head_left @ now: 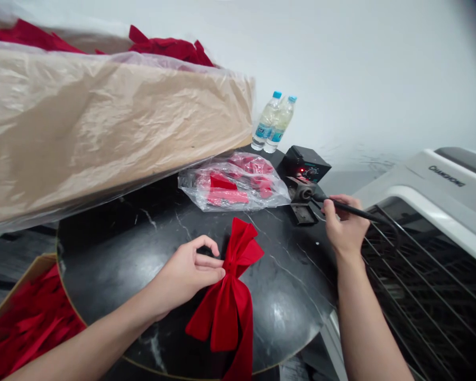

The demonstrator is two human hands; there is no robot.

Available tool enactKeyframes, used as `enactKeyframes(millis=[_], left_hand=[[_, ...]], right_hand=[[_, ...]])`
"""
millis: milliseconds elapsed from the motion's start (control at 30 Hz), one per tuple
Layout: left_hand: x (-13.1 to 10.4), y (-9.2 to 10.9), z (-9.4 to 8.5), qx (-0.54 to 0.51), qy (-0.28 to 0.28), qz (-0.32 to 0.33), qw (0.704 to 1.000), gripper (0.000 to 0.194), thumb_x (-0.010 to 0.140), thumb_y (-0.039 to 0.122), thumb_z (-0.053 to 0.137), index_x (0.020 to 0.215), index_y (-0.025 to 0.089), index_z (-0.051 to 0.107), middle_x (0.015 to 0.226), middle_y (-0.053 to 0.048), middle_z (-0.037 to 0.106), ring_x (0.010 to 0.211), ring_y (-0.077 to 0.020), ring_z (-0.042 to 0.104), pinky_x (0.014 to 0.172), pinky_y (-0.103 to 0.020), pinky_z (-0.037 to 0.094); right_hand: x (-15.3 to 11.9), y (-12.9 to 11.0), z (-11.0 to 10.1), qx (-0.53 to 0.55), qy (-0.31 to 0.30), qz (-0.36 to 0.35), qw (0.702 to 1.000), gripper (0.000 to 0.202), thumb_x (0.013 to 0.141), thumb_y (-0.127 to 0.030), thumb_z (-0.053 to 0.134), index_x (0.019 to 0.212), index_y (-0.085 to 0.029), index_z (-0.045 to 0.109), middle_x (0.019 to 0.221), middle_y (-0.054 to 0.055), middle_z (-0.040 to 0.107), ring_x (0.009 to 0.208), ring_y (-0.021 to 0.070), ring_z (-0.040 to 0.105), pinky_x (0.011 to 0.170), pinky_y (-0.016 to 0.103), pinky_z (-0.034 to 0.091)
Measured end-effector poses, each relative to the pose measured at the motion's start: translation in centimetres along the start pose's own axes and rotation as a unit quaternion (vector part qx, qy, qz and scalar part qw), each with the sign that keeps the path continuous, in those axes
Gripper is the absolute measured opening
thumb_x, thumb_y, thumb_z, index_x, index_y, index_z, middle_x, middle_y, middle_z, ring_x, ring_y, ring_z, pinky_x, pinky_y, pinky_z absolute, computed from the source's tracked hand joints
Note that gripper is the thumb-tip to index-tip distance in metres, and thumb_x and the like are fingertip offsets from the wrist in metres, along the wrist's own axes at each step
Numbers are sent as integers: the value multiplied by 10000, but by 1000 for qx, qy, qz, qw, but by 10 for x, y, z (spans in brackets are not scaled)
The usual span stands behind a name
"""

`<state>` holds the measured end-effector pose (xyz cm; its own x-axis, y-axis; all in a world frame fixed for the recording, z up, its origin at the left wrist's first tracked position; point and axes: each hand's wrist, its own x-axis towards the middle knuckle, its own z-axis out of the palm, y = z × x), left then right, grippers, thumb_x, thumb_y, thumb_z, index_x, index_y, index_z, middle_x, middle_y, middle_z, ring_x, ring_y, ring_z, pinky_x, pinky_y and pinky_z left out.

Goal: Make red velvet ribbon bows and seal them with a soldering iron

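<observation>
A red fabric bow (232,307) with long tails lies on the round black marbled table (115,259), one tail reaching past the front edge. My left hand (190,272) pinches the bow at its gathered middle between thumb and fingers. To the right, my right hand (346,227) is closed around the black handle of a soldering iron (357,211). The iron's front end is at the holder (301,191), and its tip is hidden there. Behind the holder sits the black soldering station (308,163) with a red light lit.
A clear plastic bag (238,182) of red pieces lies behind the bow. A big plastic-covered carton (115,121) with red fabric fills the back left. Two water bottles (273,124) stand behind. A white CHANGHONG appliance (416,180) is at right, an open box of red strips (31,323) lower left.
</observation>
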<state>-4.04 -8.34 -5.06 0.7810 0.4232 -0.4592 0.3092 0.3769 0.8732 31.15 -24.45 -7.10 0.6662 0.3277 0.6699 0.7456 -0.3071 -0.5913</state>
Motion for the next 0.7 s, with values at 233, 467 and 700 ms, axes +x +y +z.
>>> enactKeyframes(millis=[233,467,700], left_hand=[[0,-1,-2,-9,-23,5,1000,360,749,177,775,935,215,469,852,-37,772,676,-121,655,659,-221,441],[0,0,-2,-14,-26,14,999,365,756,182,780,945,211,469,841,-49,780,664,-123,651,652,-225,433],[-7,2,-5,-48,-23,24,998,402,716,227,845,908,211,491,823,-46,788,673,-142,689,674,-240,475]], right_hand=[[2,5,10,13,-32,-30,999,373,864,-479,696,1103,-201,628,1060,87,652,896,226,670,790,373,586],[7,13,15,39,-51,-4,998,336,849,-434,725,1073,-199,641,1010,68,669,896,217,665,733,333,544],[8,10,20,84,-78,66,991,467,778,-490,768,1119,-210,616,965,54,673,829,212,669,681,327,535]])
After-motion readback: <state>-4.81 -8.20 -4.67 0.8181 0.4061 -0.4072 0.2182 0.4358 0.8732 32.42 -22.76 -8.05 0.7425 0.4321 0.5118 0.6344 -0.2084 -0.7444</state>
